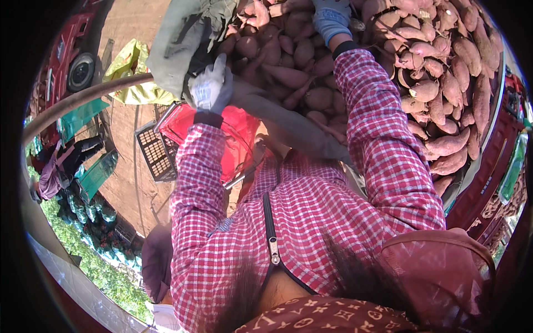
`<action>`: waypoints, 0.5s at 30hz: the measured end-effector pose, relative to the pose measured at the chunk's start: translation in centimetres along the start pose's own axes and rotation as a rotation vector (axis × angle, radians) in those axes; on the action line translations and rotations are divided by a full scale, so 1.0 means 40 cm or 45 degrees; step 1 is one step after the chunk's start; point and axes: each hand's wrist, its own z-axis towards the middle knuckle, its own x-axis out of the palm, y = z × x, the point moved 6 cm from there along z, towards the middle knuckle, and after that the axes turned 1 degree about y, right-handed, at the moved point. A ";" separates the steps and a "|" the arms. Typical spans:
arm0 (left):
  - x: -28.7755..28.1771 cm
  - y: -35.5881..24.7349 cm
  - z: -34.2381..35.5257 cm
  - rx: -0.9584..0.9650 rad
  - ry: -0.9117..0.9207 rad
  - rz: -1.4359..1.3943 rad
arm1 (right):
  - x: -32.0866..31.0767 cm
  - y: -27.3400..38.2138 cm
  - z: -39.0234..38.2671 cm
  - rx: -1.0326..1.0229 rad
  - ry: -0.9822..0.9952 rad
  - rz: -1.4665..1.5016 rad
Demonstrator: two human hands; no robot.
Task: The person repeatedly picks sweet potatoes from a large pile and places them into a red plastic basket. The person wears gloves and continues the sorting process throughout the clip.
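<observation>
My left hand (211, 87), in a pale grey work glove, is closed at the edge of a grey cloth sheet (176, 47) and seems to grip it. The sheet's edge runs on below the pile toward my body. My right hand (331, 18), in a blue and grey glove, reaches out over the heap of sweet potatoes (438, 66). Its fingers are cut off by the upper edge, so what they hold is hidden. One sweet potato (358, 25) lies beside that hand. Sweet potatoes in the shade (286, 75) lie between my two arms.
Near my left forearm are a red mesh bag (239, 130) and a black plastic crate (155, 150). A brown curved bar (89, 91) crosses the left side. Beyond it are a yellow sack (130, 69), a red vehicle (64, 61) and another person (53, 175). A pale rim (488, 141) borders the heap.
</observation>
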 end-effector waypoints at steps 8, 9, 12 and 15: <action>0.352 -0.046 0.306 0.342 0.296 0.400 | -0.064 -0.010 -0.037 -0.039 0.291 0.064; 0.375 -0.048 0.325 0.315 0.384 0.401 | -0.059 -0.020 -0.031 -0.070 0.333 0.091; 0.349 -0.094 0.342 0.434 0.668 0.475 | -0.056 -0.047 -0.030 -0.156 0.471 0.179; 0.123 -0.128 0.283 0.416 0.376 0.115 | -0.109 -0.015 -0.108 -0.049 0.515 1.332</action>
